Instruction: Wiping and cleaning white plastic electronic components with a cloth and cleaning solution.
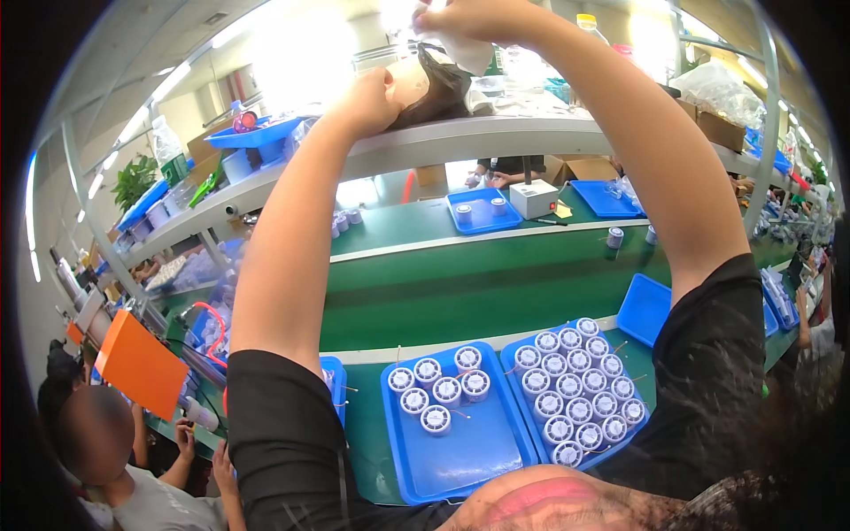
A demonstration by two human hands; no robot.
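Note:
Both my arms are raised to the overhead shelf. My left hand (367, 102) is closed on the edge of a bag (445, 81), dark inside and pale beige on the side near my fingers. Higher up and to the right, my right hand (482, 19) pinches a thin, crumpled white sheet (467, 53), which hangs down beside the bag's mouth. Glare hides part of the fingertips. Below my arms, a blue tray (478, 451) holds several white round fan-like parts (436, 419) with thin wires. Another blue tray (518, 389) on its right is packed with the same parts (579, 410).
The grey shelf edge (531, 131) crosses above a green conveyor (460, 288). Beyond it are a blue tray (485, 221) and a white box (535, 200). An orange panel (142, 363) stands at left near a seated person (150, 496). Bottles and bins crowd the shelf.

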